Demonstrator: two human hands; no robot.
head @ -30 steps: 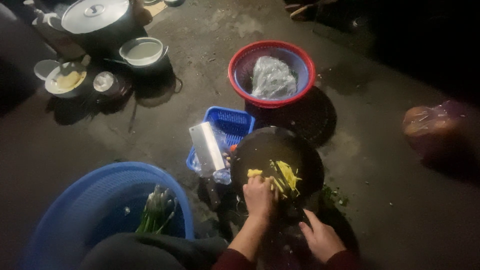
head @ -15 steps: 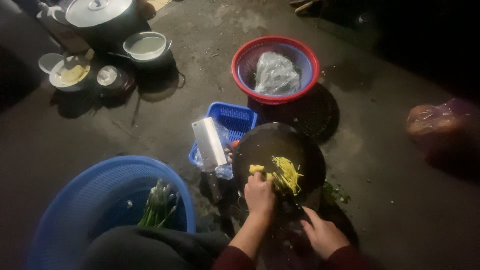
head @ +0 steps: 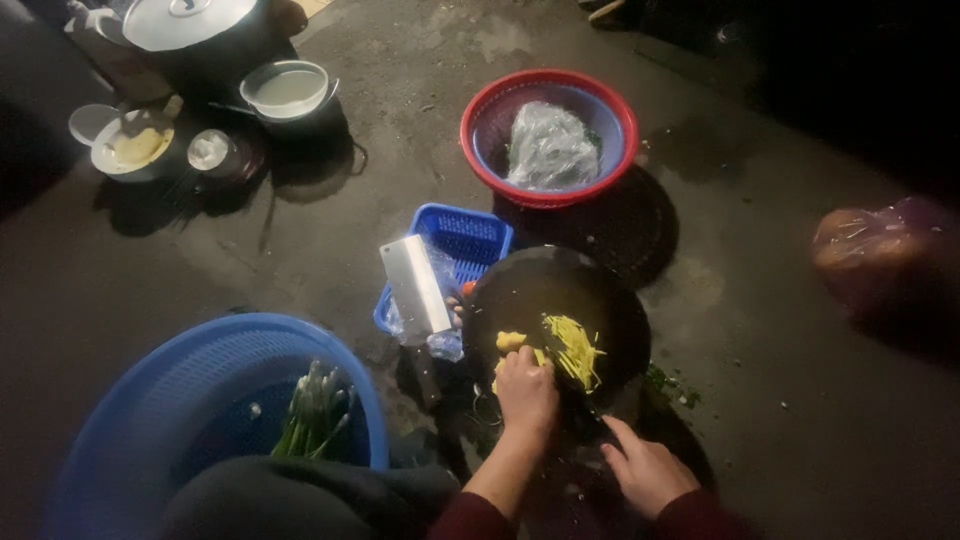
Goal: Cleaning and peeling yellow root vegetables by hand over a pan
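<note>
A: Item one, round dark chopping board (head: 530,290). What lies on it?

B: Yellow shreds (head: 575,345) near its middle, a yellow lump (head: 510,341) just beside them. Left hand (head: 527,390) curled over the lump; likely firm and slick, best pinched at its uncut end. Shreds look light and limp.

A: Right hand (head: 648,468)?

B: At the board's near edge, fingers spread flat, holding nothing.

A: Cleaver (head: 415,285)?

B: Left of the board, resting on a blue basket (head: 470,235); handle lost in shadow.

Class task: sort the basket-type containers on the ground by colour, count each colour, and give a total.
Blue baskets: 2, the big round blue basket and the small square blue basket.
Red baskets: 1, the round red basket.
Total: 3.
</note>
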